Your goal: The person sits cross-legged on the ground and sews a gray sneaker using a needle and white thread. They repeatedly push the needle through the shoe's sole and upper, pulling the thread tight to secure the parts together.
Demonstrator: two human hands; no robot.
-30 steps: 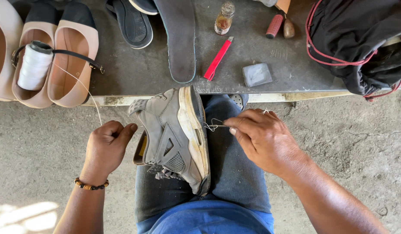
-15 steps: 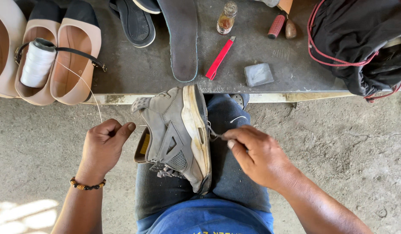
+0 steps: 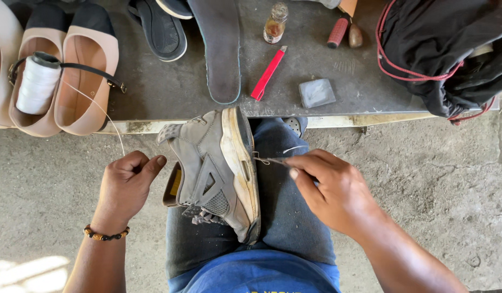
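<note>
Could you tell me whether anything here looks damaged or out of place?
The grey sneaker lying on its side across the lap is worn: its pale sole edge is yellowed and grimy. The right hand holds a thin needle-like tool at that edge. A spool of white thread sits inside a beige flat shoe.

L hand (image 3: 126, 184): fist closed, thumb out | R hand (image 3: 332, 187): fingers pinched, pointing left
</note>
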